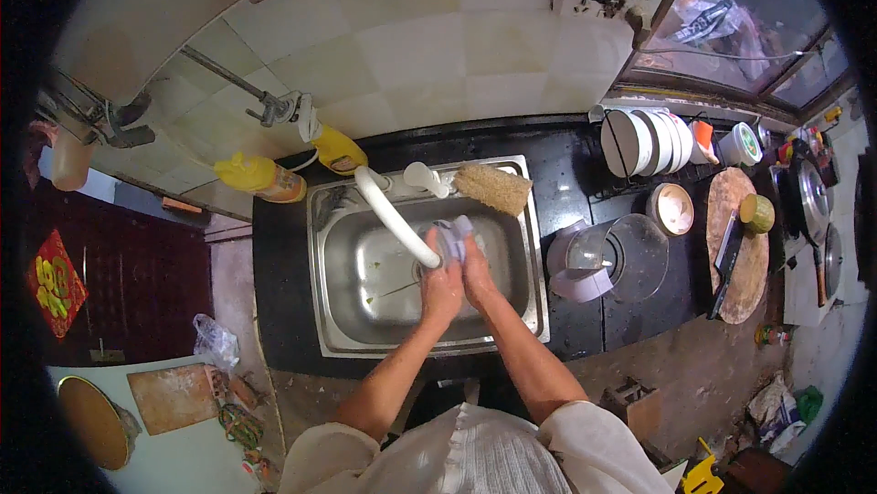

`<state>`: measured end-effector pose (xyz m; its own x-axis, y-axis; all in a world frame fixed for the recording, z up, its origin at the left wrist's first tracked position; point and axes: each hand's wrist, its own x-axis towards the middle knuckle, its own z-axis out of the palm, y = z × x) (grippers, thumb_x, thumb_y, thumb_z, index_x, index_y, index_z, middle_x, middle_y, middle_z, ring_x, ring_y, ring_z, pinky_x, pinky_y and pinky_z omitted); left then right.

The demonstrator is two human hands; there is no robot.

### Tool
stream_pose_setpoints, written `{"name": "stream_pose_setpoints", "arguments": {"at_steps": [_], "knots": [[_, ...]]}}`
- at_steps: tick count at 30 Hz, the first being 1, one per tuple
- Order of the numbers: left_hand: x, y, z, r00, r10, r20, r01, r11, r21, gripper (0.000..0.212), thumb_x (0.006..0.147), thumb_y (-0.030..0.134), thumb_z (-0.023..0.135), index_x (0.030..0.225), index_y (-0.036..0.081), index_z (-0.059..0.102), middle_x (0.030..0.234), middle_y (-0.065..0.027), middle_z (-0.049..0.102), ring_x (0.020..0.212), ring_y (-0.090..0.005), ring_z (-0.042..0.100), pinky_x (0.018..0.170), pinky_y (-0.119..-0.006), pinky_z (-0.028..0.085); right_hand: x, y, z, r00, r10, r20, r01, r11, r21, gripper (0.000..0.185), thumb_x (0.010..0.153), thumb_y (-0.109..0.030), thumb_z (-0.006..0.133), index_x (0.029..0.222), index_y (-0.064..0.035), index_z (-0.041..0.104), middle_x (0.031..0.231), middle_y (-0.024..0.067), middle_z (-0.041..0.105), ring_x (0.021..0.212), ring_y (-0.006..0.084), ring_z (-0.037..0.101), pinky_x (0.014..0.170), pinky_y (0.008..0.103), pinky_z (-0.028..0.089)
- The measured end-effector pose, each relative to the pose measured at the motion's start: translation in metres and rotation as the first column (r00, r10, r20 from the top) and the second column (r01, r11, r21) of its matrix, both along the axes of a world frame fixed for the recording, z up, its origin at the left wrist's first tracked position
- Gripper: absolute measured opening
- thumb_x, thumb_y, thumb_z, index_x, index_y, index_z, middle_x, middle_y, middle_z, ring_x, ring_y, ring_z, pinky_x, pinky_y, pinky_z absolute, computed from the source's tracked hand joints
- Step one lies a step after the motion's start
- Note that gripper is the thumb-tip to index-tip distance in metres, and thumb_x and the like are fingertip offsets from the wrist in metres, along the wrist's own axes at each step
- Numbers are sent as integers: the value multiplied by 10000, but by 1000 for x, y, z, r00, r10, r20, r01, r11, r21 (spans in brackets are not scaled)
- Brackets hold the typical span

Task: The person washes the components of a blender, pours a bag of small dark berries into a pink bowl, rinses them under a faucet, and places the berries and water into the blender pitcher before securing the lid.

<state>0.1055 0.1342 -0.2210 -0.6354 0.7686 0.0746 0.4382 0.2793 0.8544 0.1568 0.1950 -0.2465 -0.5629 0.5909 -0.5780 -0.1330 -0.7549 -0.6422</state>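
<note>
Both my hands are over a stainless steel sink (541, 316), close under the end of a white curved faucet (390, 216). My left hand (442, 285) and my right hand (477, 274) grip a small, pale lilac, partly clear plastic piece (453, 237) between them; its exact kind is unclear. The faucet's end hides part of my left hand. A loofah sponge (493, 189) lies on the back right rim of the sink, beside the white faucet handle (423, 179). Small green scraps lie on the sink's bottom.
Yellow bottles (260, 177) stand behind the sink at left. To the right are a clear plastic container (634, 257) with a lilac part, a small bowl (671, 209), a rack of white plates (627, 143), and a wooden cutting board (743, 281) bearing a knife (726, 254) and a cut vegetable (757, 213).
</note>
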Motion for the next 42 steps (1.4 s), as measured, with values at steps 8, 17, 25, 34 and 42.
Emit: {"name": "stream_pose_setpoints", "arguments": {"at_steps": [8,17,25,34,42], "knots": [[-6,-14,-5,982,-121,-146,99,983,-153,567,790,112,542,1288,10,291,896,-229,577,830,-404,551,737,-444,421,-10,-16,-11,970,-183,162,81,866,494,339,921,-281,361,1048,14,469,922,113,537,844,213,492,802,326,386],[-9,-40,-22,872,-241,-426,191,969,-157,619,740,65,590,1292,60,310,924,-162,587,774,-385,561,649,-429,449,-13,4,4,909,-416,34,405,860,-312,247,908,-267,419,824,-61,527,663,12,463,623,94,429,628,236,381],[-20,-33,1,950,-202,-240,122,943,-310,598,767,101,579,1299,69,309,962,-209,581,801,-391,564,663,-463,440,-4,-18,-8,958,-202,-202,265,892,367,399,802,-13,507,1195,-48,447,989,56,535,868,109,496,659,244,423],[-19,-30,6,815,-410,-411,242,883,-402,676,720,18,564,1323,62,261,892,-240,576,734,-409,560,630,-455,446,6,-5,-8,982,-189,-3,171,883,438,222,763,-6,538,981,-33,573,842,-4,550,723,71,506,632,217,443],[-15,-34,8,820,-309,-481,224,948,-227,650,731,17,545,1317,35,265,909,-238,577,776,-410,555,671,-455,438,5,-1,-26,980,-200,20,188,947,262,177,836,-171,549,924,-28,605,774,17,572,645,84,520,580,210,437]]}}
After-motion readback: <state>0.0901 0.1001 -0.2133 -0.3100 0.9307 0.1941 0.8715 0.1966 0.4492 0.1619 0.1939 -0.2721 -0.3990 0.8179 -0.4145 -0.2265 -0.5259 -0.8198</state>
